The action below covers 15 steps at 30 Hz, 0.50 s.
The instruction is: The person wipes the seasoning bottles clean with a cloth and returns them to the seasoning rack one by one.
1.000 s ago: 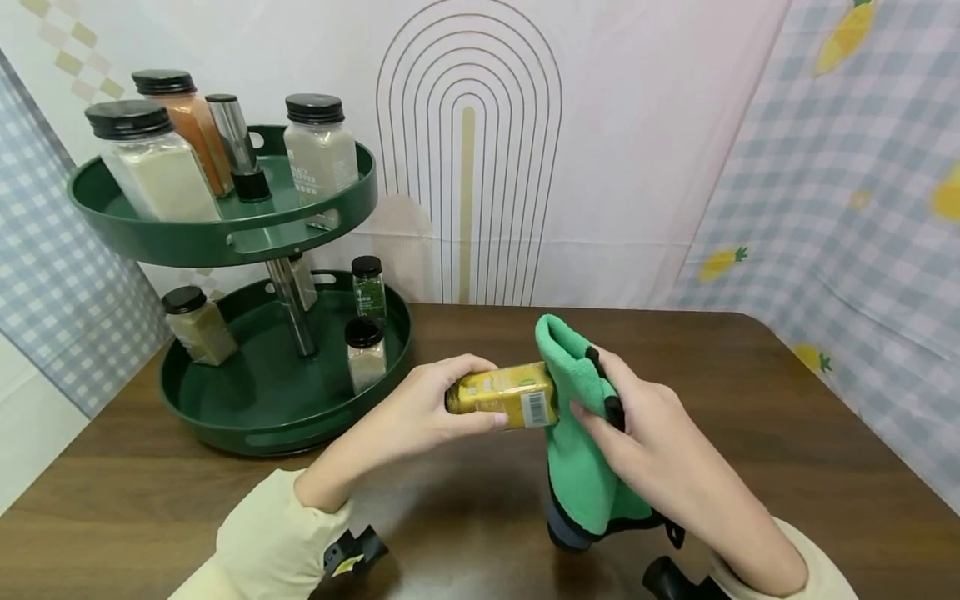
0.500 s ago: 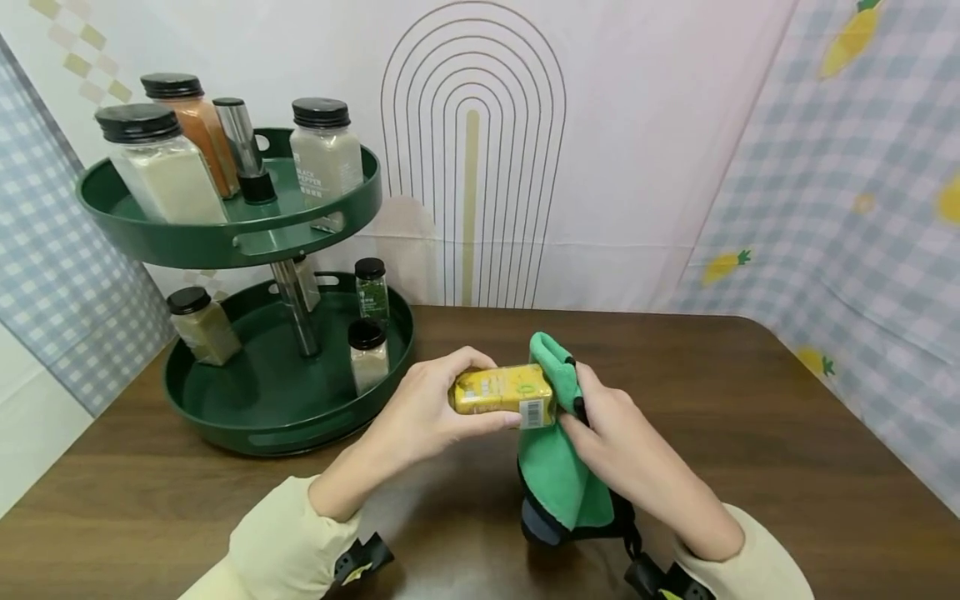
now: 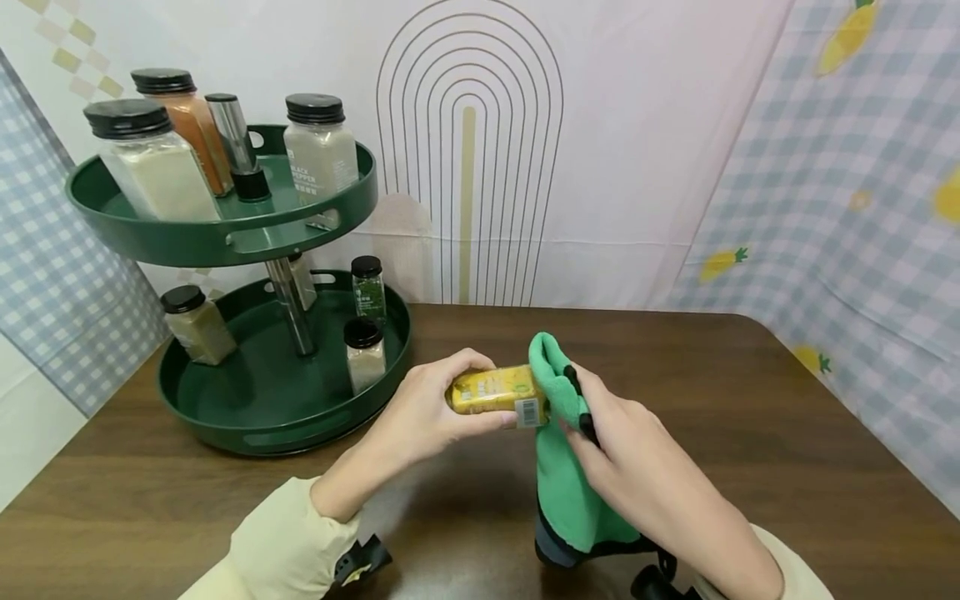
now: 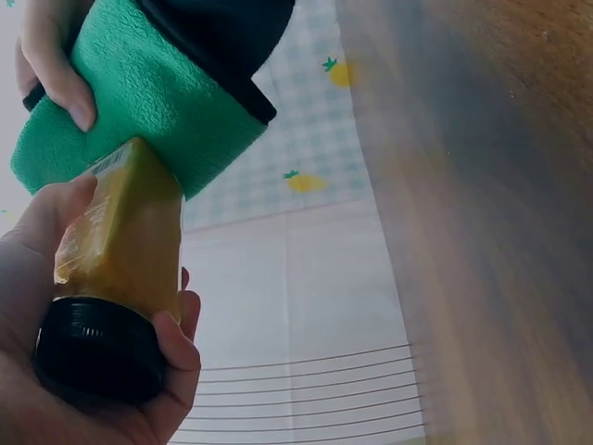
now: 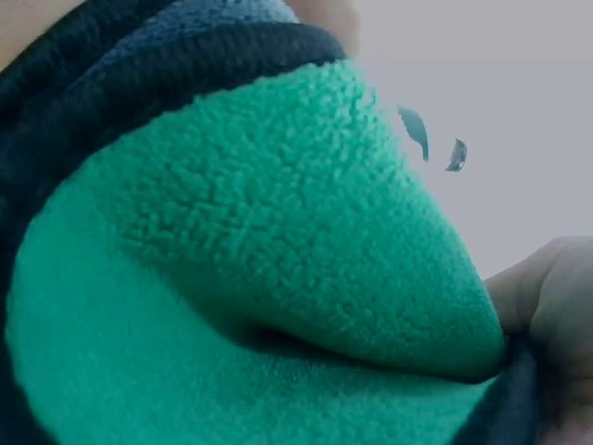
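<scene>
My left hand (image 3: 429, 406) grips a yellow-labelled spice jar (image 3: 491, 392) with a black lid (image 4: 97, 348). The jar lies on its side above the table, lid end toward the palm and barcode near its far end. My right hand (image 3: 637, 446) pinches a folded green cloth (image 3: 572, 483) with black edging and a grey-blue reverse. Its fold meets the jar's base end, which the cloth partly hides in the head view. In the right wrist view, the fleecy cloth (image 5: 278, 204) fills most of the picture, and the jar cannot be seen.
A green two-tier rack (image 3: 285, 408) stands at the left of the wooden table (image 3: 750, 400). Large black-lidded jars (image 3: 322, 154) and a metal cylinder (image 3: 238, 146) occupy the upper tier. Small jars (image 3: 366, 358) stand below. A printed cloth backdrop (image 3: 637, 167) rises behind.
The right hand and cloth moved left and toward me, then slightly back right and away, with the cloth against the jar's end. The left hand keeps its hold on the jar, nearly in place.
</scene>
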### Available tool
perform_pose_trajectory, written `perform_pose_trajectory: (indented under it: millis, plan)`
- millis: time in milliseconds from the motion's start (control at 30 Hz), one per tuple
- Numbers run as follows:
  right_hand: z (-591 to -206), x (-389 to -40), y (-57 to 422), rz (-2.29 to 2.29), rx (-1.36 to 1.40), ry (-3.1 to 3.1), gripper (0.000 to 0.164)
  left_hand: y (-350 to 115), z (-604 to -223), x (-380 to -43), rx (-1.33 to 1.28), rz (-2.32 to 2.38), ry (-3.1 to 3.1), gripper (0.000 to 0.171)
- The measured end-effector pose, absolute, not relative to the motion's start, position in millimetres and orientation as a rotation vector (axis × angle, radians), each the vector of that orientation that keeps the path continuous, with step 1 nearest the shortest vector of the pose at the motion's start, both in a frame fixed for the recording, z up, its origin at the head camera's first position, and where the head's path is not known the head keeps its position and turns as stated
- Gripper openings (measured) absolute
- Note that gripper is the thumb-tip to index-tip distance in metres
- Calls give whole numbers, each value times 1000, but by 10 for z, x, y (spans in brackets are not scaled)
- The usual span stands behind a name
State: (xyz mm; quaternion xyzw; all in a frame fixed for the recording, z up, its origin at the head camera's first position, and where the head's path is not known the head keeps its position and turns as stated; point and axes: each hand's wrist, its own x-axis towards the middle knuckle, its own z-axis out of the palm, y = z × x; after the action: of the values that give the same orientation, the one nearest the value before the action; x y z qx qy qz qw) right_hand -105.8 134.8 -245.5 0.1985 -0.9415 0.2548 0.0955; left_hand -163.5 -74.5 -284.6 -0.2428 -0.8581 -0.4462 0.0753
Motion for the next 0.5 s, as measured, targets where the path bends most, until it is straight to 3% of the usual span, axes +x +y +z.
perform_pose_trajectory:
  millis: [500]
  plan:
    - [-2687, -1435, 1358, 976, 517, -2979, 28, -736, -2871, -1646, -752, -1325, -2561, 41]
